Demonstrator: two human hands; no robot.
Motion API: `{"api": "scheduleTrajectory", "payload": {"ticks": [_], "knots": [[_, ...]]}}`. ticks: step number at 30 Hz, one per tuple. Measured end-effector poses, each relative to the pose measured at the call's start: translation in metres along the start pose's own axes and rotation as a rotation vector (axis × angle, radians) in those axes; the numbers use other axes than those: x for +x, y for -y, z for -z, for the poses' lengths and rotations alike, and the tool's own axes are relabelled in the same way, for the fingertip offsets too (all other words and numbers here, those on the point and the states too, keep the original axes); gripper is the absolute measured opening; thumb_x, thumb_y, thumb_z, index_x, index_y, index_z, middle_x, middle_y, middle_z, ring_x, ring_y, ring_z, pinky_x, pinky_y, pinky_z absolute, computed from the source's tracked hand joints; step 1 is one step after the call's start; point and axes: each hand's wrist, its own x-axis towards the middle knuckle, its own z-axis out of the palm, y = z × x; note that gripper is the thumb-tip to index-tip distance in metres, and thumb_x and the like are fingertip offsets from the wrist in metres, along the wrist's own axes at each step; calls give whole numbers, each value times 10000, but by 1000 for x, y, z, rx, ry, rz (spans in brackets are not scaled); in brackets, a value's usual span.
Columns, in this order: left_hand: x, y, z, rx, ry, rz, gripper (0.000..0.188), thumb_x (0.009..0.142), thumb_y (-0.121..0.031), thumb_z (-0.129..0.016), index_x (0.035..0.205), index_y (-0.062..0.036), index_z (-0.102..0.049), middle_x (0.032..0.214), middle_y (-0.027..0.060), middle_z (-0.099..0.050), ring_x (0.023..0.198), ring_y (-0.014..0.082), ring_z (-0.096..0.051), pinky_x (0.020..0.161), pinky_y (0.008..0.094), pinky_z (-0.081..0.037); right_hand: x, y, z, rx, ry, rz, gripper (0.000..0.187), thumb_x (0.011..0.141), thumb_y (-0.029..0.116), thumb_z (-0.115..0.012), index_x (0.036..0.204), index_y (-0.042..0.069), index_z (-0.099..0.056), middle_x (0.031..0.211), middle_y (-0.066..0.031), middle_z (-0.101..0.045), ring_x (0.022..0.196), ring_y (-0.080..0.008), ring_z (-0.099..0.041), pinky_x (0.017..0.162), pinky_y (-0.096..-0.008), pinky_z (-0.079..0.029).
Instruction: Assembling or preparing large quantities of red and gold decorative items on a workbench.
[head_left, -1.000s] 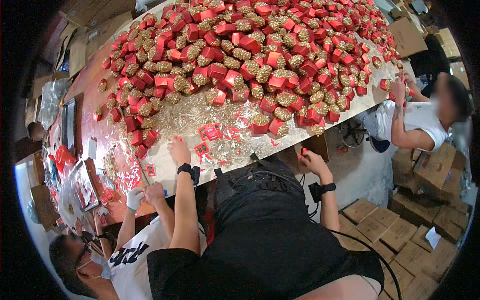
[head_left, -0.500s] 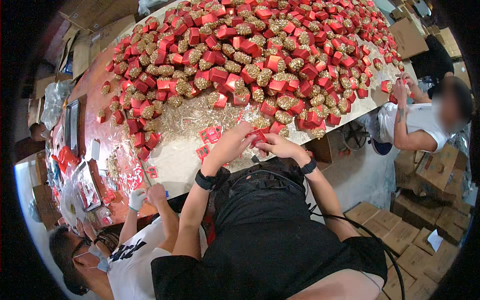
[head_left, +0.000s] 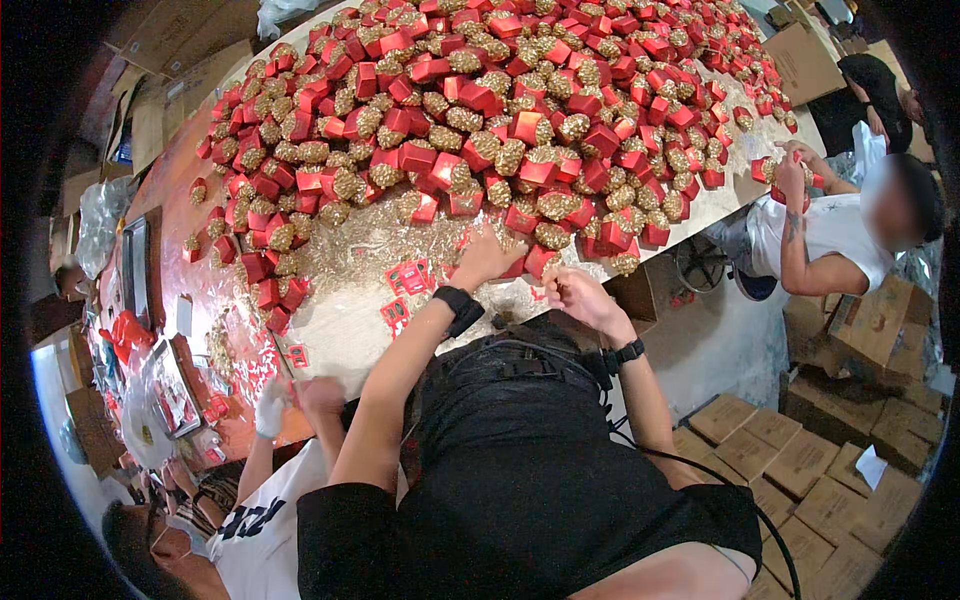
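Observation:
A wide heap of red faceted pots with gold, bumpy pine cones (head_left: 440, 140) covers the far part of the table. At the heap's near edge, my left hand (head_left: 487, 255) lies palm down with its fingers stretched out over the tabletop. Beside its thumb is a red pot (head_left: 515, 267), partly covered. To the right, my right hand (head_left: 585, 298) is raised off the table near the front edge, its fingers pinched together; whatever they hold is too small to make out. Left of my left hand lie small red printed cards (head_left: 408, 278) and another red card (head_left: 395, 315).
Gold flakes litter the pale tabletop (head_left: 345, 325). At lower left, a co-worker's white-gloved hand (head_left: 271, 405) works at the table edge. Another person's hands (head_left: 795, 165) hold red and gold pieces at right. Cardboard boxes (head_left: 800, 470) cover the floor at lower right; a black cable (head_left: 690, 437) hangs nearby.
My hands, close together around a small red thing before, have moved apart. The left has reached forward to the heap's edge; the right has drawn slightly right. The view has shifted slightly.

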Motion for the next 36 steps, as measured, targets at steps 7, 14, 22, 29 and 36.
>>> {"api": "scheduleTrajectory", "payload": {"ticks": [7, 14, 22, 29, 36], "knots": [[16, 22, -16, -65, 279, -41, 804, 583, -440, -711, 1091, 109, -415, 907, 267, -581, 859, 385, -579, 718, 422, -486, 3, 15, -13, -133, -228, 187, 308, 934, 214, -402, 1096, -29, -502, 995, -100, -585, 798, -136, -563, 684, -229, -438], [-56, -30, 78, -452, -95, -349, 478, 588, -220, -718, 873, -14, -393, 793, 134, -474, 777, 269, -491, 697, 346, -417, 15, 19, -9, -94, -338, 401, 206, 866, 96, -533, 1028, -20, -584, 954, -43, -599, 659, -53, -479, 599, -186, -404], [-124, -59, 147, -518, -48, -295, 464, 646, -127, -640, 1031, -28, -402, 881, 136, -552, 834, 211, -576, 720, 310, -448, 1, 51, -88, -498, -425, 502, 195, 810, 53, -601, 994, -13, -597, 940, -38, -590, 781, -89, -548, 698, -219, -448], [-142, -56, 145, -519, -176, -361, 474, 644, -162, -653, 1031, -43, -406, 669, 138, -537, 602, 251, -567, 565, 328, -439, 2, 54, -100, -732, -269, 719, 144, 734, -7, -651, 874, -19, -619, 822, -48, -560, 759, -105, -532, 655, -210, -431], [-151, -62, 147, -443, -149, -315, 514, 694, -226, -719, 1053, -26, -410, 886, 171, -563, 803, 302, -603, 688, 344, -471, 3, 54, -100, -737, -242, 647, 109, 720, -33, -645, 827, -29, -624, 802, -53, -568, 758, -102, -535, 640, -215, -439]]}}
